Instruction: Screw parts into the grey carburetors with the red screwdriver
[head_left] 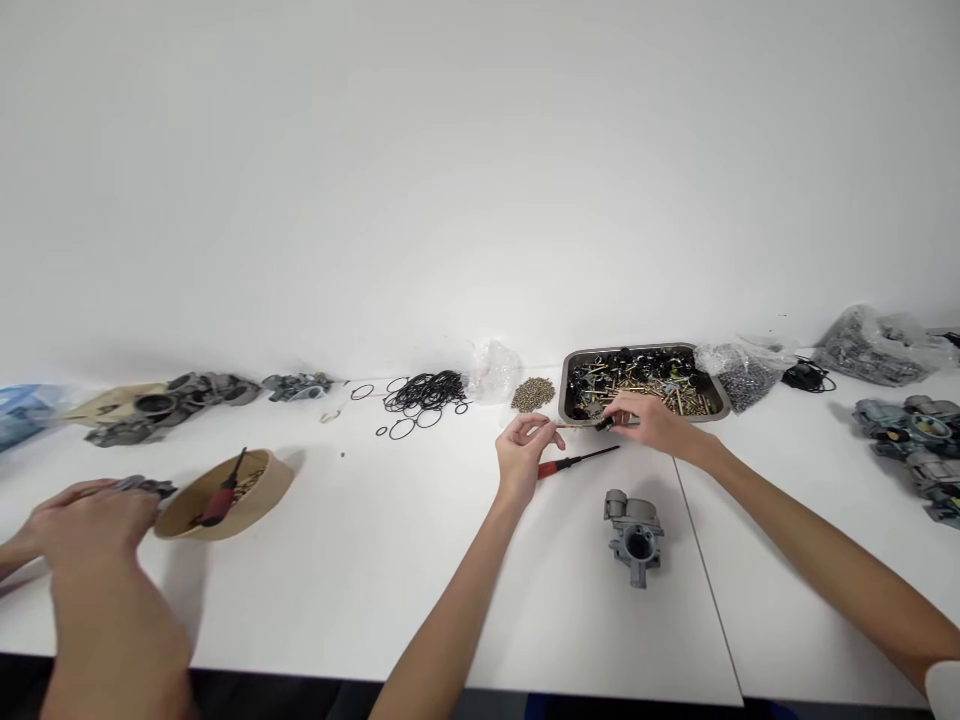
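Note:
My left hand (523,450) is closed, thumb and forefinger pinching one end of a thin, copper-coloured rod (571,426). Just right of it, my right hand (639,418) grips a small black part (604,424) at the rod's other end, by the front edge of a metal tray (721,412) of screws and black pieces. Under my hands lies a screwdriver (553,467) with a red handle, its tip pointing right. A grey metal carburetor body (636,540) rests on the white table nearer to me, its round bore facing me.
Brass pieces (533,394), black rubber rings (427,395) and clear bags (742,375) line the wall. More carburetors (919,440) lie at right. At left, another person's hands (90,515) hold a grey part beside a tan bowl (274,490) with a screwdriver.

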